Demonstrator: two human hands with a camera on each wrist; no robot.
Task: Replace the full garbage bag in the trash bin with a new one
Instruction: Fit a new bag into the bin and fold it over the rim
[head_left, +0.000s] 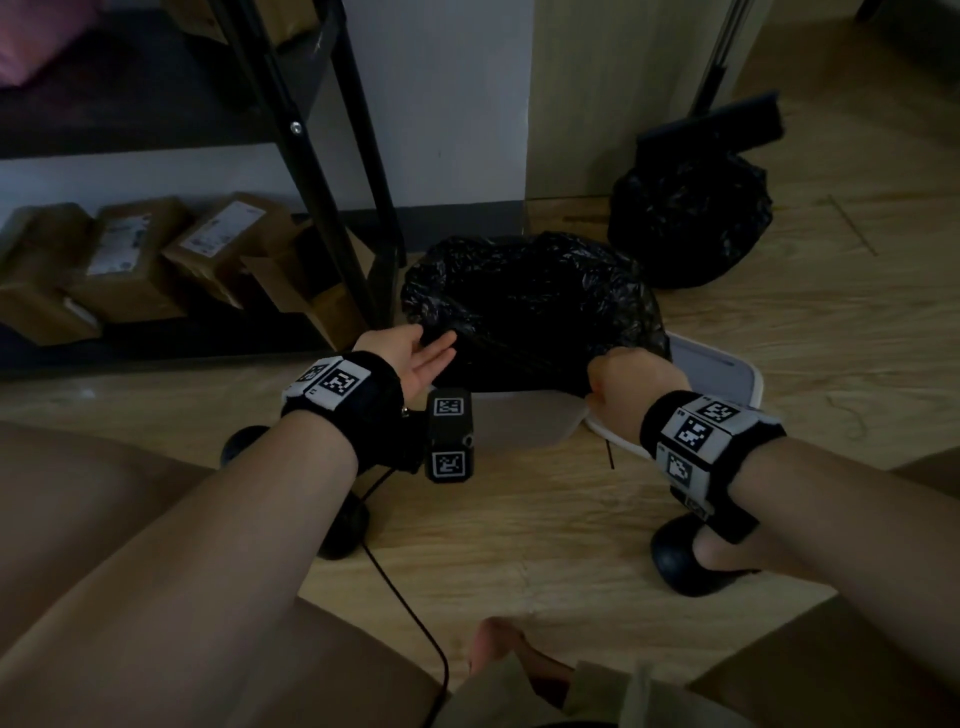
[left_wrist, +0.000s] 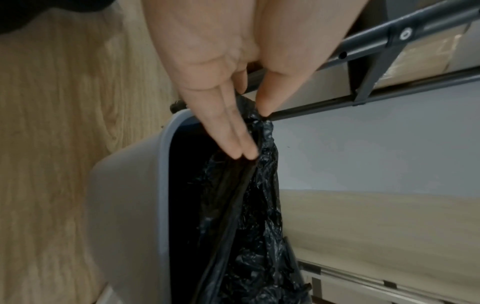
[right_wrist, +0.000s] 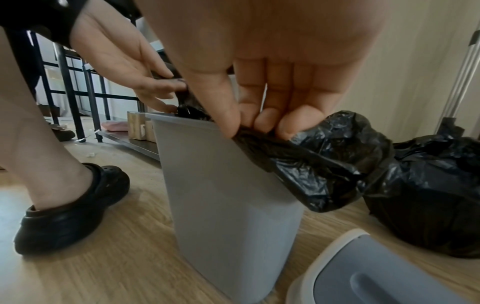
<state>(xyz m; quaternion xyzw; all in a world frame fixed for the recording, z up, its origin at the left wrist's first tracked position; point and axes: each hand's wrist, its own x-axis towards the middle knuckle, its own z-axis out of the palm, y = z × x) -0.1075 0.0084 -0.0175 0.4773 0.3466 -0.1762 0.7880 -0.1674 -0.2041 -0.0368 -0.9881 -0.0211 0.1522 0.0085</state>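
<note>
Head view: bin (head_left: 519, 423) centre; new bag (head_left: 535, 306) inside. Left hand (head_left: 410, 353) and right hand (head_left: 631, 387) pinch its rim. Full bag (head_left: 691, 218) at 1 o'clock; lid (head_left: 727, 374) at 3.

I see black fabric wristbands (head_left: 363, 400) on both bare forearms, each carrying white square tiles with black coded markers. A black camera block (head_left: 450, 441) trails a thin black cable (head_left: 410, 608). Black rubber clogs (right_wrist: 70, 207) cover the feet.
</note>
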